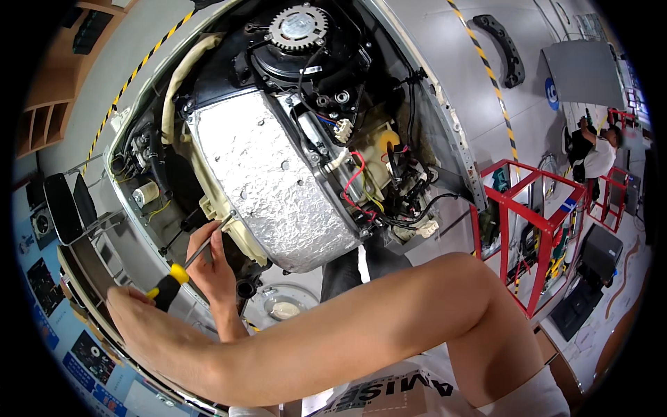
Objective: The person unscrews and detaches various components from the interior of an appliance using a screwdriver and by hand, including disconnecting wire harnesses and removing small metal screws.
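My right hand [132,306] is closed round a black and yellow screwdriver [169,283], its arm crossing over my left forearm. The fingers of my left hand [214,276] pinch the metal shaft nearer the tip. That tip meets the edge of a foil-covered panel [260,167], by a cream plastic strip [240,240]. Whether it sits in a screw head is too small to tell. Panel and strip belong to an opened machine inside a pale metal frame [451,118]. At the machine's far end is a toothed round metal part [299,28].
Red, white and yellow wires [358,184] run along the panel's right side. A red-framed cart [535,215] stands to the right. On the floor lies a dark curved piece [499,50], near black-yellow tape [486,66]. Another person [597,153] is at the far right.
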Motion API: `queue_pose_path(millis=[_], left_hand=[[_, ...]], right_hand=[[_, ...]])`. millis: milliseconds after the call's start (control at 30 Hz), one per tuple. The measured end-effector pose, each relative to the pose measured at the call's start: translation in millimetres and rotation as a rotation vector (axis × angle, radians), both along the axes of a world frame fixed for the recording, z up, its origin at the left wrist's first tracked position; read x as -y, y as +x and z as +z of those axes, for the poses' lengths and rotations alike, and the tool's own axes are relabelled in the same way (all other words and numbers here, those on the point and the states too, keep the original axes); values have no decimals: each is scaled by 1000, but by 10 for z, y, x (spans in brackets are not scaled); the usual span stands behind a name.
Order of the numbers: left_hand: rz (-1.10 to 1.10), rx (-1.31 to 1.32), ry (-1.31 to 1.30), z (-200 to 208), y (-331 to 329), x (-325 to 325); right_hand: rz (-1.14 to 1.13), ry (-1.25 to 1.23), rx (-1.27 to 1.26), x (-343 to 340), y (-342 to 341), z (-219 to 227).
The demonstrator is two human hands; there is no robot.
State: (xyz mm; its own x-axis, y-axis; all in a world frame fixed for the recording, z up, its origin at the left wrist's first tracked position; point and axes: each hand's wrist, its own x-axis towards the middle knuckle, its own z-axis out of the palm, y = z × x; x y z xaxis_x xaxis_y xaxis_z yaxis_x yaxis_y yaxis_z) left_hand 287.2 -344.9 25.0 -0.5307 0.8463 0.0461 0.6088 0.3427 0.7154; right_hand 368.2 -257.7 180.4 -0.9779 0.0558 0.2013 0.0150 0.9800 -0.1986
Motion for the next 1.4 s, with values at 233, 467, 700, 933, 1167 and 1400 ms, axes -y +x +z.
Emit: queue_pose_path(millis=[233, 467, 700, 933, 1167, 1400], left_hand=[[-3, -111, -97, 71, 33, -29], [9, -56, -75, 24, 94, -25], [-156, -10, -124, -163, 37, -59], [-170, -15, -36, -338, -15, -99], [-172, -54, -132, -422, -80, -63], [-201, -49, -42, -459, -87, -67]], right_hand=[[19, -104, -79, 64, 38, -48], [-4, -256, -67, 136, 143, -116], [31, -285, -4, 170, 290, -79], [-349, -139, -150, 34, 170, 8], [-106, -82, 38, -50, 274, 109], [-209, -106, -37, -60, 230, 17]])
